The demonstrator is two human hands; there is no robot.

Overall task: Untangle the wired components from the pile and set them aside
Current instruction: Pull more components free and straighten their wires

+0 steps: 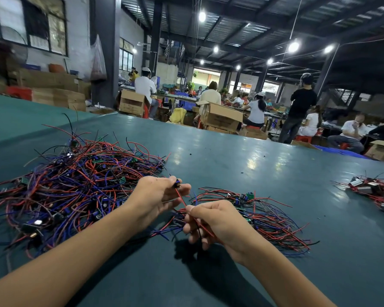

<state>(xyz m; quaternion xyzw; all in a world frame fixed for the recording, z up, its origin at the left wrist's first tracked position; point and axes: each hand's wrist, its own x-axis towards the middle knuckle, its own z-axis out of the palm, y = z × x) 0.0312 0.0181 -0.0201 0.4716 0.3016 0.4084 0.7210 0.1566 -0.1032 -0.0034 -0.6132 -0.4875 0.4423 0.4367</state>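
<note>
Teal worktop (231,156) pretty much fills the view, and its left side is buried under a big pile (75,180) of red, blue and black wires with small green boards and dark parts tangled in. Both hands are up just above the surface, between that heap and a smaller pile (264,213) of the same stuff on the right, which lies flatter and more spread out. The left hand (157,196) pinches one wired component (177,184), a small dark blue-black part, right at the tips of its thumb and fingers (184,188), so the part sits at the top edge of the hand and clear of the heap. A red wire (182,200) runs down from that part, pulled fairly straight, into the right hand (217,220). That hand clamps it between thumb and forefinger, the other fingers curled round the wire's lower stretch, and a thin black wire passes through the same grip. The right hand sits over the near-left edge of the smaller pile, close to the left hand but not touching it. Way off at the right edge lies a third bunch (372,189) of wires with pale blocky parts. Past the far edge of the worktop, cardboard boxes (222,118) are stacked and people (256,111) sit at other benches.
</note>
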